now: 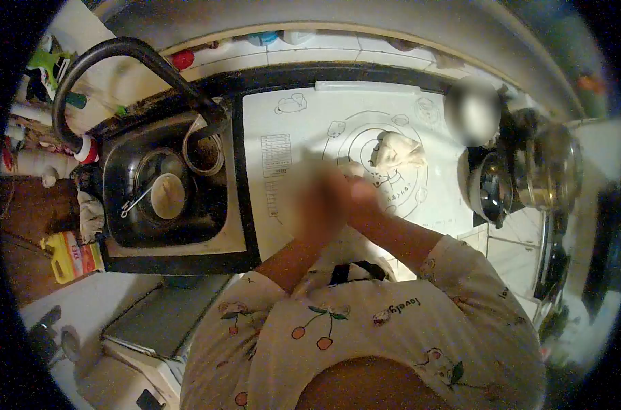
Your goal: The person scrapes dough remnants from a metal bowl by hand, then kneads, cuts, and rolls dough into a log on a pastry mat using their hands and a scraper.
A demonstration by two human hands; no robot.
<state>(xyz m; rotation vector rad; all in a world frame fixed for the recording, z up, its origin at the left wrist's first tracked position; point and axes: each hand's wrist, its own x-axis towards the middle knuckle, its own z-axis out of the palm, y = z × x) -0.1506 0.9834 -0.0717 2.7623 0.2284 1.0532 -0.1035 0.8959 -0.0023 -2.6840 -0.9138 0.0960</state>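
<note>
My left hand [317, 205] is mostly blurred, so its fingers cannot be made out. Against it, my right hand [362, 199] is closed, and the two hands meet above a white printed mat [276, 109]. A small pale patch shows at the far side of the hands; whether it is something held or part of a hand is unclear. Just beyond my right hand, a lump of pale dough [399, 152] lies on the mat's printed circles.
To the left is a black sink [215, 222] with a curved black faucet [129, 46]; a bowl and a metal utensil sit inside. At the right stand a dark pan [491, 184] and a glass-like pot [549, 167]. A yellow bottle [63, 258] is at lower left.
</note>
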